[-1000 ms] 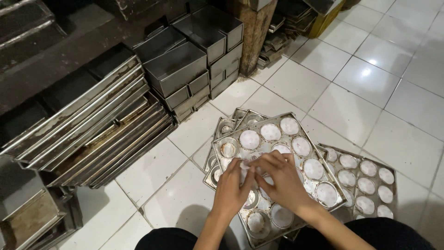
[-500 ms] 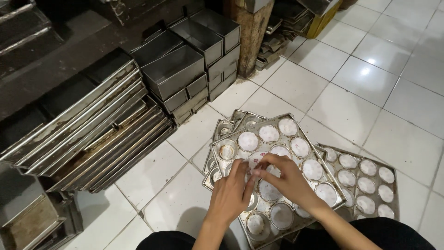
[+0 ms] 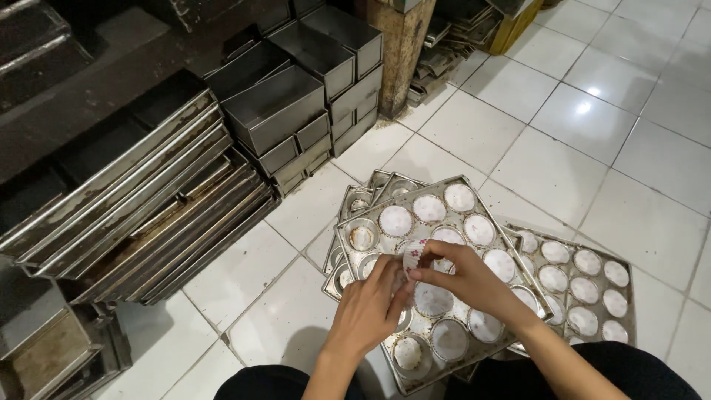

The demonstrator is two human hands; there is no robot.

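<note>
Left hand (image 3: pixel 368 307) and right hand (image 3: pixel 464 275) meeting over muffin tray (image 3: pixel 437 278) on tiled floor (image 3: pixel 592 126). Fingers of both pinched shut on small stack of paper cup liners (image 3: pixel 411 257), white with pink print, held just above tray. Most tray cups lined white; a few near left edge bare. Second tray (image 3: pixel 585 285) of lined cups just beside, right. Stacked baking sheets (image 3: pixel 141 215) left; loaf tins (image 3: pixel 296 104) beyond.

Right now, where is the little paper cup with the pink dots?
In the head view, the paper cup sits low at centre, pinched between the left hand and right hand, just above the top muffin tray.
</note>
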